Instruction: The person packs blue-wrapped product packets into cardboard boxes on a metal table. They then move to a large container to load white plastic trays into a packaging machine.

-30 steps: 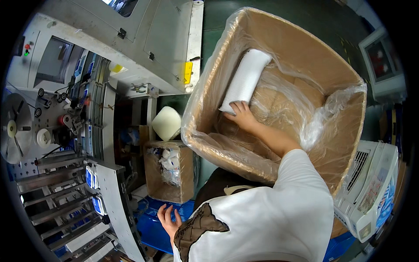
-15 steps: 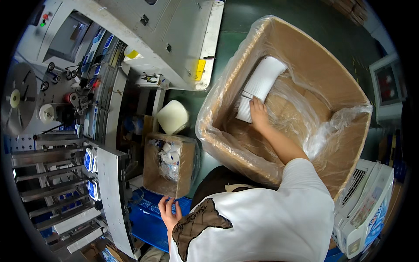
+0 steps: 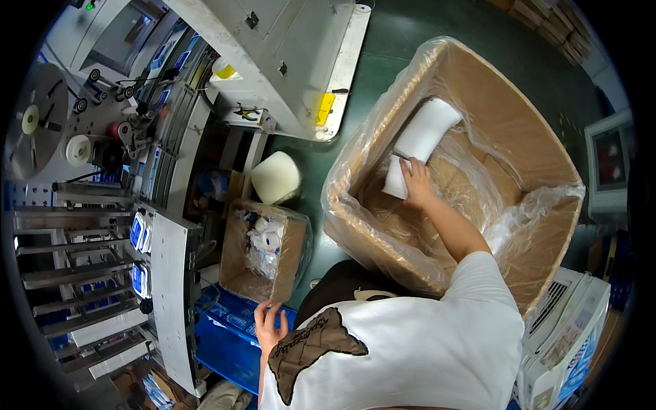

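A person reaches into a lined cardboard box and presses on a white roll.

The right hand (image 3: 417,183) lies deep in the big box (image 3: 519,130) with its clear plastic liner (image 3: 355,157), fingers spread flat on the near end of the white roll (image 3: 421,145), not wrapped around it. The roll leans against the far wall of the box, stretching away beyond the fingertips. The left hand (image 3: 268,326) rests low by the person's side, fingers loosely curled against a blue crate (image 3: 229,328), just below a small box (image 3: 263,249) of scraps.
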